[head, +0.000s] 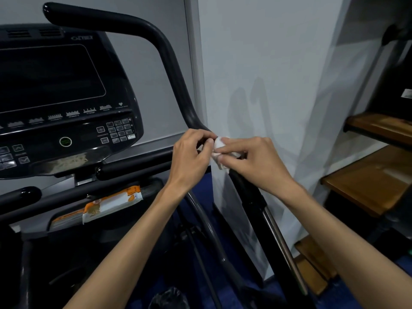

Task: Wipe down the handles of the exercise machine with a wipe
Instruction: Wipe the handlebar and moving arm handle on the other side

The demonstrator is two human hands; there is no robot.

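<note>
Where the black handle (246, 188) bends, left hand (192, 156) and right hand (254, 160) both pinching a white wipe (219, 150).

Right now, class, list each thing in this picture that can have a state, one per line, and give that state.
Wipe: bunched, pinched by both hands at the handle.
Left hand: pinching the wipe.
Right hand: pinching the wipe.
Console screen: dark.
Wipes packet: lying in the machine's tray.
</note>
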